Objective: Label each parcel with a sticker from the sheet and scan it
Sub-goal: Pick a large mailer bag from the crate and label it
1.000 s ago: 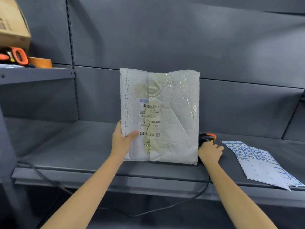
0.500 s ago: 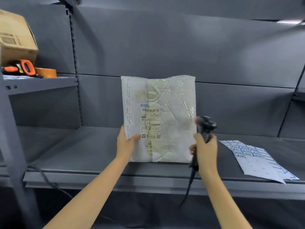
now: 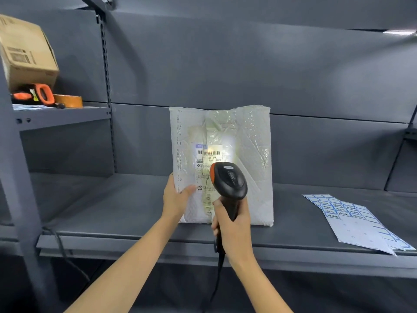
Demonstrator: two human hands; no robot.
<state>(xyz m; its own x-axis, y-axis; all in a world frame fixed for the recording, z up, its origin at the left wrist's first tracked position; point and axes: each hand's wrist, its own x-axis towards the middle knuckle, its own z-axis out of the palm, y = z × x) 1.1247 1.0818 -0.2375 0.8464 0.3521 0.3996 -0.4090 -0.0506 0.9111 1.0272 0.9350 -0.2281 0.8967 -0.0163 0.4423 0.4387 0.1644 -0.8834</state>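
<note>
A person is standing a white, crinkled plastic mailer parcel [image 3: 225,163] upright on the dark grey metal shelf [image 3: 112,211], its lower edge resting on the shelf surface. The left hand [image 3: 174,199] is pinching the parcel's lower left edge, thumb lying across the front and fingers hidden behind. The right hand [image 3: 233,229] is wrapping its fingers fully round the handle of a black handheld barcode scanner with an orange trim [image 3: 229,181], which is pointing at the parcel; a bright patch of light is falling on the printed barcode label [image 3: 208,154] on the parcel's front. Judging by this, the scan step is under way. The parcel is looking light, soft and floppy, with a slick taped surface, so a hold at the edge with support from behind is likely suiting it best. To the right of the parcel, well apart, a white sheet of blue-bordered stickers [image 3: 352,220] is lying flat on the same shelf.
</note>
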